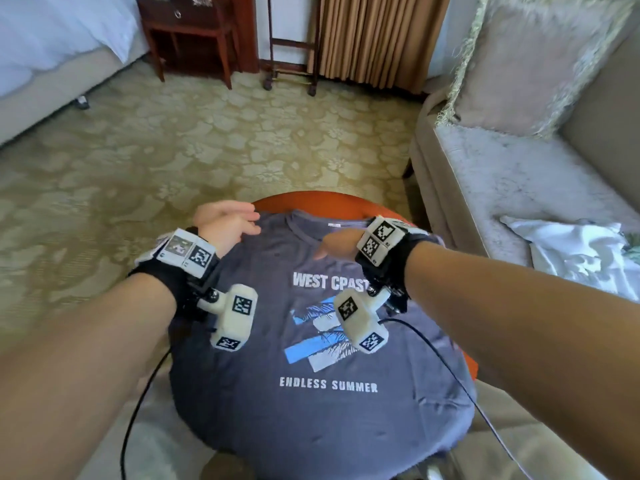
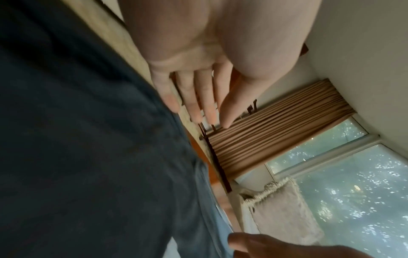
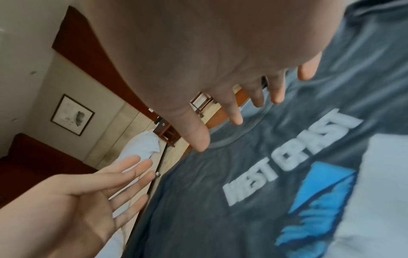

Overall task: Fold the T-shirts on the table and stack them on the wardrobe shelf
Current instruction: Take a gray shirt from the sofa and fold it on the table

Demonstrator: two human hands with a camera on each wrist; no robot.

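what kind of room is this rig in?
Likely a hotel room or bedroom: a bed with white linen, a folding luggage rack by the curtain, and a sofa on patterned carpet.

sofa (image 1: 502,188) beside table (image 1: 311,199), carpet (image 1: 173,150) open

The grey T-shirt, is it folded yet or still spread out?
Spread out. The T-shirt lies flat, print up, draped over the table.

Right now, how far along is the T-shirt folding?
Done: the grey T-shirt lies spread print-up over the round table. In hand: the left hand and right hand are open near its collar, gripping nothing. Left: no fold is made, a white garment lies crumpled on the sofa, and no wardrobe shelf is in view.
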